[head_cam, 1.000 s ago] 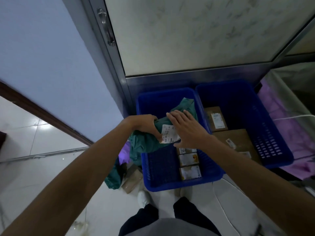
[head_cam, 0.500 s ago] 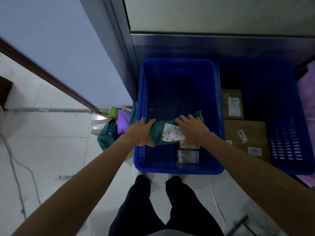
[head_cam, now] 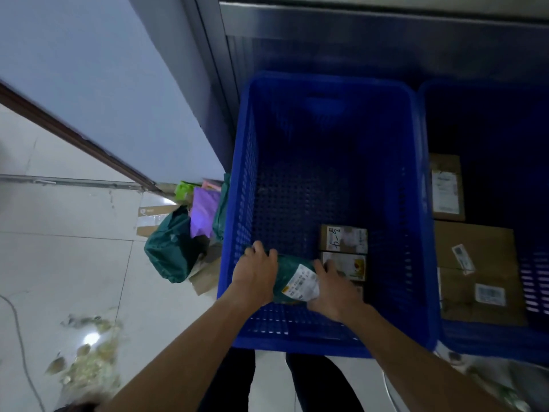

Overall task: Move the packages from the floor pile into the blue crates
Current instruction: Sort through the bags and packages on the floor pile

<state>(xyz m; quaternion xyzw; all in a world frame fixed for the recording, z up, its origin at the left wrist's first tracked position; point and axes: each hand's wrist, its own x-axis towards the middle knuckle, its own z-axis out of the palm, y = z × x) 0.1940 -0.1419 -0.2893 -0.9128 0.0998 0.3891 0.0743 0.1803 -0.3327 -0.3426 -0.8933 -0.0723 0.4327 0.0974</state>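
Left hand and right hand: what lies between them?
In the head view, a green mailer bag with a white label lies between left hand and right hand; both grip it inside the blue crate.

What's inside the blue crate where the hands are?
The crate holds two small cardboard boxes near its front right. The left hand and right hand hold a green package inside. Anything under the package and hands is hidden.
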